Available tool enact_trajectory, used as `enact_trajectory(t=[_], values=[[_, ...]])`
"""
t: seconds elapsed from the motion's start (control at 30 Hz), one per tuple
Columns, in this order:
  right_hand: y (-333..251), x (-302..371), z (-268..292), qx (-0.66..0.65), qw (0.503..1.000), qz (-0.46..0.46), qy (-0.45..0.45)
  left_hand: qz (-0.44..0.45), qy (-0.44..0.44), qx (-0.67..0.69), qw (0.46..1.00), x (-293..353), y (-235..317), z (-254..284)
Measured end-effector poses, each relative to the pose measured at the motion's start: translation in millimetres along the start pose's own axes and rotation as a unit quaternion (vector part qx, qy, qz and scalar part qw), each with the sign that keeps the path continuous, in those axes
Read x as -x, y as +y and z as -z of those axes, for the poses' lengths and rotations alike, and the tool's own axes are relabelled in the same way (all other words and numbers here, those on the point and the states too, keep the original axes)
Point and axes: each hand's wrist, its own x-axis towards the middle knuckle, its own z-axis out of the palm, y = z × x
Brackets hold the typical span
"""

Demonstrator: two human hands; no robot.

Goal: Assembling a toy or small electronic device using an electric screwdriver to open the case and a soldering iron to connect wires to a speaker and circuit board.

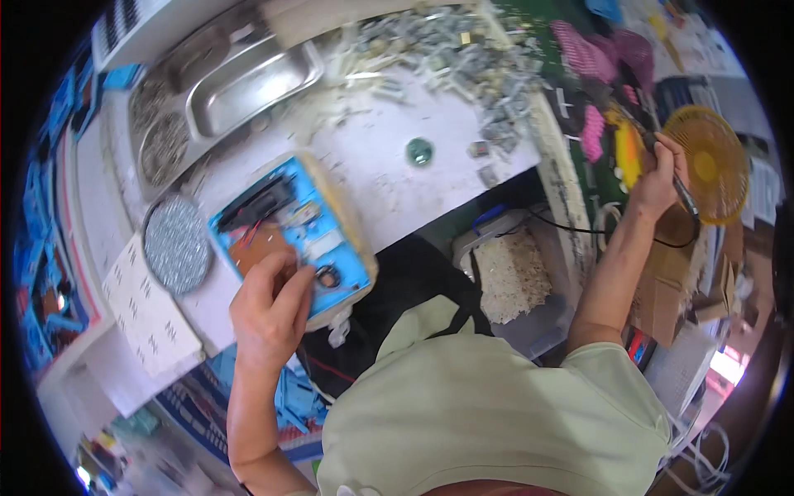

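A blue plastic casing (346,263) lies on a pale padded block at the near edge of the bench. Inside it are a black part (269,198), an orange-brown piece (258,248), thin wires and a small round dark part (328,276). My left hand (271,310) is over the casing's near left side, fingers closed in a pinch; what they hold, if anything, is hidden. Far to the right, my right hand (657,183) is wrapped round a black, pen-shaped soldering iron (685,197). Its black cable (571,227) loops back toward the bench.
A metal tray (256,87) with small parts stands at the back left, near a round dish of silvery bits (177,245). Many small grey parts (463,62) are heaped at the back. A green round object (419,152) sits mid-bench. A yellow basket (707,165) stands beyond my right hand.
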Motion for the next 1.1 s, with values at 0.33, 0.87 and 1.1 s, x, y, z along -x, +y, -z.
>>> enact_trajectory(t=[0.33, 0.87, 1.1], values=[[73.7, -2.1, 10.1, -0.207, 0.926, -0.277, -0.152, 0.075, 0.099, 0.094, 0.988, 25.5, -3.8, 3.1], [-94.3, 219.0, -208.7, 0.046, 0.812, 0.171, -0.557, 0.014, 0.093, 0.008, 0.995, -5.9, -6.1, -1.5], [-114.9, 226.4, -225.4, 0.177, 0.746, 0.289, -0.572, 0.015, 0.114, -0.057, 0.992, -24.9, -11.6, -0.9]])
